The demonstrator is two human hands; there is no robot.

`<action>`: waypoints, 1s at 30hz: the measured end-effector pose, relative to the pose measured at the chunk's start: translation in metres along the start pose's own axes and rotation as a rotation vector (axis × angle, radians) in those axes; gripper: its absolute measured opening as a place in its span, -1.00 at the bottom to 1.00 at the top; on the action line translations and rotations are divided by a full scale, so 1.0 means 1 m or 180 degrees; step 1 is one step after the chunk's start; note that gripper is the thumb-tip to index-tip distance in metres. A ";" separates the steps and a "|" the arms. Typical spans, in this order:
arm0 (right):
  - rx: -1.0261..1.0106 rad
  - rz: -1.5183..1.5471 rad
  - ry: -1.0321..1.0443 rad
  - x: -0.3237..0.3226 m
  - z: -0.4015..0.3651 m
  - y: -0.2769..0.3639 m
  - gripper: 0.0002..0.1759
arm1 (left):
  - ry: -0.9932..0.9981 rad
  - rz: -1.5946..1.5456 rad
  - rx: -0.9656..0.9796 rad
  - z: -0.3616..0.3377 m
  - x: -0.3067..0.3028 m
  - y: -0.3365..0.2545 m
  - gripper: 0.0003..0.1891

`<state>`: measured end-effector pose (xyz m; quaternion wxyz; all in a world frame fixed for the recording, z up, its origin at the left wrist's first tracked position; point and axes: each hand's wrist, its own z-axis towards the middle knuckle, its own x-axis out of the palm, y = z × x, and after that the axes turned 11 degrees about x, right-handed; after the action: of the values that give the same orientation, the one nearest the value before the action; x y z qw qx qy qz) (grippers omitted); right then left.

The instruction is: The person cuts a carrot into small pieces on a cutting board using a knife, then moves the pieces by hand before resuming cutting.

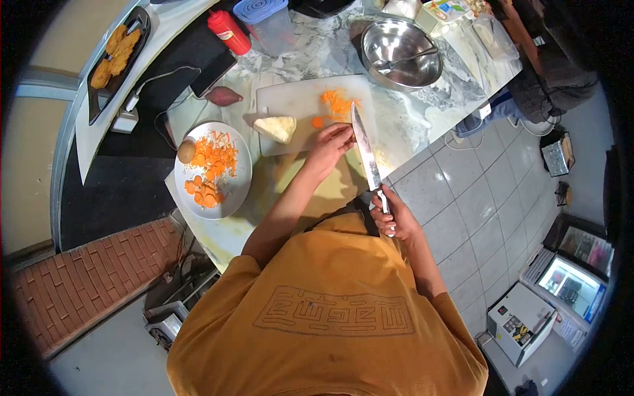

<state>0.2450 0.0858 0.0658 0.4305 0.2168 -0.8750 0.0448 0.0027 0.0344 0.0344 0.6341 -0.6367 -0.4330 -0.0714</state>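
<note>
My right hand (396,214) is wrapped around the handle of a long kitchen knife (367,152), whose blade points away from me over the board's right edge. Beside the blade, my left hand (331,148) has its fingers bent together, the tips at or very near the metal. Whether they hold a small piece is hidden. Just beyond them, shredded carrot (338,102) and a carrot slice (317,122) lie on the white cutting board (284,99). A pale cabbage wedge (276,129) rests at the board's left side.
A white plate (228,208) at left holds carrot shreds, slices and a brown potato (187,152). A steel bowl (401,53) with a utensil stands behind the board. Further back are a red squeeze bottle (229,33), a plastic container (271,30) and a dark red onion (224,96).
</note>
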 end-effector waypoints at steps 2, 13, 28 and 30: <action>-0.0045 -0.0055 0.0032 -0.001 0.001 0.001 -0.48 | 0.0012 0.0157 -0.0005 0.005 -0.008 -0.003 -0.79; -0.0650 -0.1598 -0.2049 0.002 -0.009 -0.010 -0.48 | -0.0553 0.3201 0.1053 -0.012 -0.048 -0.022 -0.77; -0.1336 -0.3604 -0.2968 0.023 0.019 -0.006 -0.49 | 0.0401 0.5375 0.2287 -0.043 -0.033 0.004 -0.67; -0.1319 -0.3701 -0.3011 0.024 0.023 -0.001 -0.49 | 0.0406 0.5317 0.2234 -0.043 -0.033 0.005 -0.66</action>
<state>0.2153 0.0706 0.0699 -0.0026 0.5521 -0.7020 -0.4499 0.0056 -0.0169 0.0174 0.6597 -0.5086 0.2086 0.5124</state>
